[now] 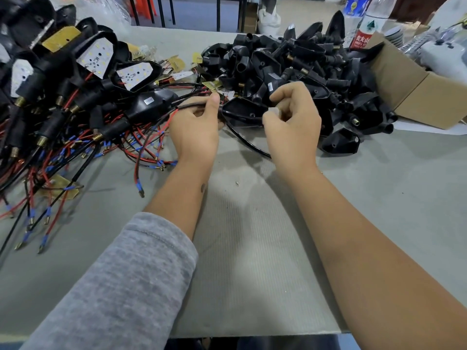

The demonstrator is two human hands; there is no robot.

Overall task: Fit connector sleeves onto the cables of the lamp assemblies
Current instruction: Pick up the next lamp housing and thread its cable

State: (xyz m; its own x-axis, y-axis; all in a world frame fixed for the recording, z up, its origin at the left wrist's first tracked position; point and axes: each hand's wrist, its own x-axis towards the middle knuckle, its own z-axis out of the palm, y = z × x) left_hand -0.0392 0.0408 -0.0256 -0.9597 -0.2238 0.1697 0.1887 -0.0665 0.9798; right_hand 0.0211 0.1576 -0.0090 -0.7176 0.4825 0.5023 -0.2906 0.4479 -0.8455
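The left hand [195,127] pinches a bundle of black and red cable [192,105] between thumb and curled fingers, the wires running off leftward toward the heap of finished lamp assemblies [75,79]. The right hand [293,122] is curled with its fingertips drawn together around something small and pale, possibly a connector sleeve [273,111], though it is too hidden to name for certain. Between the two hands sits a black lamp housing [242,111], touching the left thumb on one side and the right fingers on the other; a black cable [249,144] curves out from under it across the grey table [252,248]. Behind the right hand lies a large pile of empty black housings [303,66], and beside that an open cardboard box [414,97]. Two plastic bottles [366,21] stand at the far edge. The left forearm wears a grey sleeve [121,286].
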